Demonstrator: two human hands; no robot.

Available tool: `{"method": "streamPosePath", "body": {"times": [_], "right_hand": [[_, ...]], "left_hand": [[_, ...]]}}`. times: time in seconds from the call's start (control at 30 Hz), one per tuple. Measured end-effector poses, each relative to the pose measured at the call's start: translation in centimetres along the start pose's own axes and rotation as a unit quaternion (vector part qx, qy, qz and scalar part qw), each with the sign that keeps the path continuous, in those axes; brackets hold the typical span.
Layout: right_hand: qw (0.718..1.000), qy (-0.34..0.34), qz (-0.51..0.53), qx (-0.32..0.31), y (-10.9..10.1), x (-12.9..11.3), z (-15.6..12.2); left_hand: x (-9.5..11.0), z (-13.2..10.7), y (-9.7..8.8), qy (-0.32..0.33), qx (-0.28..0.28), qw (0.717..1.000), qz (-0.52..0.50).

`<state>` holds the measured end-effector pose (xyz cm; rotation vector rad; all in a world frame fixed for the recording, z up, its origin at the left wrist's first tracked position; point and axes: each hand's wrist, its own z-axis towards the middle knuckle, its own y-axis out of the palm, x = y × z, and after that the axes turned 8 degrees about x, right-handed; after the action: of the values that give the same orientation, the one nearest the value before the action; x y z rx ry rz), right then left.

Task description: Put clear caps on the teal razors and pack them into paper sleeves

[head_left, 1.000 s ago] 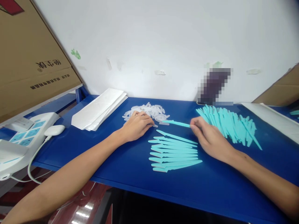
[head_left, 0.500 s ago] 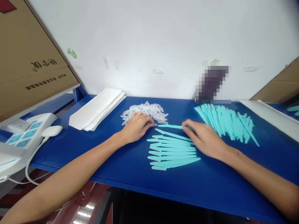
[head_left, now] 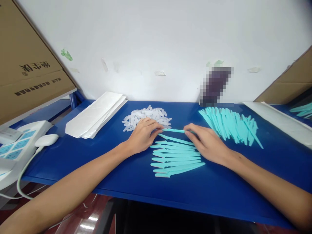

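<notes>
The teal stick [head_left: 174, 130] bridges my hands, well in from the front edge of the table [head_left: 220, 190]. My right hand [head_left: 207, 143] pinches one end; my left hand [head_left: 142, 136] meets the other, whether gripping I cannot tell.

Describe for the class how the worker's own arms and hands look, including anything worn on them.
The bare left hand and bare right hand wear no visible gloves or rings. Both slim forearms show no sleeve, watch or bracelet; a small spot marks the right wrist.
</notes>
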<state>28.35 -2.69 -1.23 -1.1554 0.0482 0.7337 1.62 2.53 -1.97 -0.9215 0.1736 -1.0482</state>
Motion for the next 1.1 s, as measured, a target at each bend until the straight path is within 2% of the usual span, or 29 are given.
{"method": "streamPosePath", "body": {"times": [0.13,0.3,0.4,0.57,0.67,0.77,0.87,1.1], "right_hand": [[1.0,-0.006,-0.005,0.011,0.4,-0.4,0.1],[0.995,0.028,-0.073,0.067,0.1,-0.3,0.2],[0.995,0.026,-0.042,0.085,-0.5,-0.1,0.0],[0.999,-0.039,-0.004,0.021,-0.9,0.5,-0.4],[0.998,-0.048,-0.032,-0.027,-0.8,0.7,-0.5],[0.996,-0.016,-0.061,-0.061,-0.8,1.0,-0.3],[0.994,0.014,-0.063,-0.084,-1.1,1.4,-0.2],[0.991,0.028,-0.01,-0.129,-1.9,1.4,-0.4]], "left_hand": [[0.1,0.0,0.3,0.023,0.038,0.998,-0.036],[-0.4,0.3,0.0,0.039,-0.009,0.999,-0.006],[-0.4,0.5,-0.5,0.021,-0.02,0.999,0.017],[-1.7,0.7,-2.2,-0.032,0.022,0.997,0.073],[-2.9,0.8,-3.9,-0.024,-0.028,0.992,0.125],[-3.5,1.0,-5.8,-0.024,-0.109,0.979,0.17],[-3.6,1.0,-7.3,-0.017,-0.162,0.969,0.186],[-3.7,0.7,-8.0,-0.037,-0.248,0.959,0.133]]}}
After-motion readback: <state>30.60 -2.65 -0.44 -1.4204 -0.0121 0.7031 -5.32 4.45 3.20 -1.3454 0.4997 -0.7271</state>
